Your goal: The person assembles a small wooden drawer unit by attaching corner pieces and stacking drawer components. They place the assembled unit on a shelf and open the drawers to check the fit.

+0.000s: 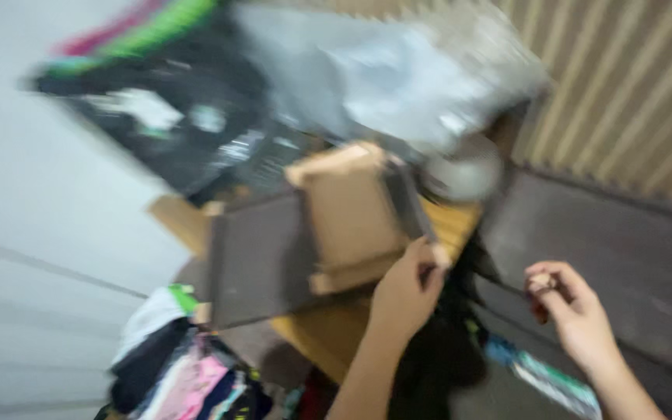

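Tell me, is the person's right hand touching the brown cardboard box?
No: the right hand is curled in the air, apart from the cardboard box, which only the left hand touches at its lower edge.

This looks like a room in a home, maybe a bedroom or a storage corner. The picture is very blurry, so it is hard to be sure. At 7 o'clock lies a messy pile of clothes (180,365) in pink, white, black and green. In the middle sits a brown cardboard box (351,214) on a dark brown shelf board (254,260). At 11 o'clock there is a black printed bag (173,117), and at 12 o'clock some shiny plastic wrap (398,70). At 2 o'clock the wall has striped wooden slats (631,93). At 9 o'clock there is a plain white wall (33,218).
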